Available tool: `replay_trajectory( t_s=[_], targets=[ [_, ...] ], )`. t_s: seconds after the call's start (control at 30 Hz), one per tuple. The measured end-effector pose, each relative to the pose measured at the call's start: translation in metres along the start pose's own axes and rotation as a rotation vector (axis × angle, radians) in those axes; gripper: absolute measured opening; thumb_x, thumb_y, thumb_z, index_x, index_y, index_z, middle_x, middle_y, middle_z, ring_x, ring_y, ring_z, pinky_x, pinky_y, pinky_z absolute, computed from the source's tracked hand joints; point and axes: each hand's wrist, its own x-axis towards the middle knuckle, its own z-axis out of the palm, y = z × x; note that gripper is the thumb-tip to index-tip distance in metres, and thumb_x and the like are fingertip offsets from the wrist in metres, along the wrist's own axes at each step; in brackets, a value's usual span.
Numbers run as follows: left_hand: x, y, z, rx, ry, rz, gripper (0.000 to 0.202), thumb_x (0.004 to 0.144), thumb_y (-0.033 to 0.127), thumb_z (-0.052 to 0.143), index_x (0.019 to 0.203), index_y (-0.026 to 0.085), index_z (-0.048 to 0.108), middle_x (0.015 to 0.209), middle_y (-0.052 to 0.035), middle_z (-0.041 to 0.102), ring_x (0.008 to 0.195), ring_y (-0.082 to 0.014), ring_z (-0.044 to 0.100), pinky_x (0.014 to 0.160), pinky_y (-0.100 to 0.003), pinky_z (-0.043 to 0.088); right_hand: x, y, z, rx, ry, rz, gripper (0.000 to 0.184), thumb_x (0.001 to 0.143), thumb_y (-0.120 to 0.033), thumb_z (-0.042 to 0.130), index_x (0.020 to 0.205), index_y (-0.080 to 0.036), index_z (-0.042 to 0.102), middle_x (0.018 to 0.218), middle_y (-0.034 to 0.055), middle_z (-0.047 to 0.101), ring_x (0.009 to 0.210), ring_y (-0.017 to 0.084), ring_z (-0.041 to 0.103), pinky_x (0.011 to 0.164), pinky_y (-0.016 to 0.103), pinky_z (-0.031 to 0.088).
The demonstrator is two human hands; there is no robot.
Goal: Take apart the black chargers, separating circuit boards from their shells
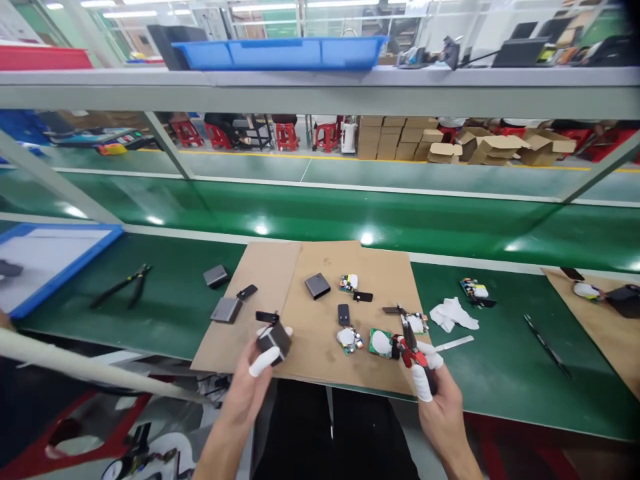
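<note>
My left hand [255, 370], with white covers on its fingertips, is closed round a dark grey box-shaped housing [275, 341]. A small black end piece [267, 317] stands out at the housing's top. My right hand [436, 383], its fingertips also covered in white, grips pliers [412, 347] with red on them, jaws pointing up and away. Beside the pliers lie a green circuit board [381, 342] with a white pad and another board [415, 323], partly hidden by the jaws. Closer to the middle rest a board [349, 339] and a small black piece [343, 315].
Brown cardboard [320, 367] covers part of the green bench. Grey housings [317, 285] lie on it and to the left. Long-handled pliers [123, 287] are at far left. A crumpled white cloth [453, 315] and tweezers [547, 347] lie right. Overhead, a shelf holds a blue tray [280, 55].
</note>
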Motion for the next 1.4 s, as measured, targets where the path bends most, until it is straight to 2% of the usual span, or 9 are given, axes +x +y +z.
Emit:
replay_trajectory(
  t_s=[0.07, 0.13, 0.27, 0.37, 0.43, 0.67, 0.77, 0.93, 1.4],
  targets=[
    [-0.015, -0.006, 0.019, -0.101, -0.158, -0.104, 0.062, 0.068, 0.061, 0.089, 0.112, 0.021, 0.07, 0.112, -0.0122, 0.076, 0.111, -0.0361, 0.072, 0.096, -0.05, 0.058, 0.004, -0.01, -0.007, -0.05, -0.072, -0.051, 0.025, 0.103, -0.042, 0.065, 0.121, -0.025, 0.071, 0.124, 0.01, 0.076, 0.113, 0.028, 0.075, 0.101, 0.04, 0.06],
    [-0.024, -0.01, 0.033, -0.065, -0.331, -0.115, 0.05, 0.081, 0.058, 0.083, 0.108, 0.019, 0.068, 0.104, -0.0102, 0.074, 0.103, -0.0291, 0.07, 0.097, -0.045, 0.054, 0.009, -0.023, -0.016, -0.101, -0.176, -0.125, 0.017, 0.103, -0.039, 0.065, 0.113, -0.026, 0.071, 0.123, 0.0087, 0.076, 0.112, 0.026, 0.075, 0.098, 0.036, 0.06],
    [-0.032, -0.003, 0.036, 0.349, -0.528, 0.045, 0.047, 0.091, 0.053, 0.079, 0.118, 0.022, 0.057, 0.102, -0.0028, 0.064, 0.09, -0.0178, 0.059, 0.091, -0.035, 0.051, 0.02, -0.058, -0.039, -0.237, -0.384, -0.238, 0.007, 0.103, -0.032, 0.066, 0.099, -0.027, 0.068, 0.125, 0.006, 0.072, 0.111, 0.023, 0.072, 0.096, 0.031, 0.057],
    [-0.038, 0.013, 0.029, 0.691, -0.558, 0.18, 0.06, 0.093, 0.053, 0.078, 0.134, 0.024, 0.046, 0.107, -0.0033, 0.061, 0.09, -0.0193, 0.057, 0.089, -0.038, 0.052, 0.027, -0.084, -0.052, -0.342, -0.554, -0.279, 0.005, 0.104, -0.03, 0.065, 0.1, -0.028, 0.067, 0.13, 0.0065, 0.07, 0.113, 0.023, 0.072, 0.092, 0.031, 0.058],
    [-0.041, 0.026, 0.026, 0.809, -0.569, 0.303, 0.063, 0.091, 0.052, 0.08, 0.134, 0.023, 0.044, 0.109, -0.0048, 0.06, 0.094, -0.0219, 0.059, 0.091, -0.041, 0.054, 0.03, -0.1, -0.055, -0.397, -0.655, -0.317, 0.004, 0.104, -0.03, 0.064, 0.105, -0.029, 0.068, 0.133, 0.0075, 0.068, 0.113, 0.024, 0.072, 0.09, 0.032, 0.059],
    [-0.043, 0.044, 0.016, 0.871, -0.584, 0.762, 0.046, 0.09, 0.03, 0.084, 0.122, 0.021, 0.051, 0.123, -0.0122, 0.063, 0.113, -0.029, 0.065, 0.094, -0.042, 0.058, 0.032, -0.129, -0.04, -0.539, -0.826, -0.447, 0.017, 0.107, -0.03, 0.063, 0.123, -0.032, 0.068, 0.136, 0.009, 0.065, 0.113, 0.025, 0.073, 0.09, 0.035, 0.061],
    [-0.045, 0.045, 0.009, 0.923, -0.569, 0.815, 0.047, 0.09, 0.016, 0.078, 0.128, 0.021, 0.051, 0.124, -0.0128, 0.063, 0.113, -0.029, 0.065, 0.096, -0.043, 0.058, 0.03, -0.133, -0.034, -0.566, -0.846, -0.433, 0.015, 0.108, -0.029, 0.061, 0.122, -0.031, 0.067, 0.135, 0.0103, 0.065, 0.111, 0.026, 0.073, 0.088, 0.036, 0.061],
    [-0.048, 0.047, 0.007, 1.017, -0.559, 0.872, 0.051, 0.087, 0.01, 0.075, 0.131, 0.02, 0.051, 0.12, -0.012, 0.064, 0.108, -0.029, 0.065, 0.093, -0.044, 0.06, 0.029, -0.135, -0.028, -0.554, -0.87, -0.425, 0.009, 0.109, -0.031, 0.06, 0.116, -0.029, 0.066, 0.131, 0.0096, 0.065, 0.103, 0.022, 0.073, 0.086, 0.035, 0.061],
    [-0.044, 0.05, 0.014, 1.286, -0.61, 1.011, 0.048, 0.071, -0.002, 0.056, 0.115, 0.017, 0.053, 0.117, -0.0135, 0.062, 0.103, -0.0315, 0.062, 0.083, -0.045, 0.06, 0.033, -0.142, -0.024, -0.589, -0.867, -0.418, 0.015, 0.11, -0.036, 0.058, 0.107, -0.028, 0.07, 0.113, 0.0073, 0.072, 0.088, 0.021, 0.073, 0.076, 0.033, 0.061]
  ],
)
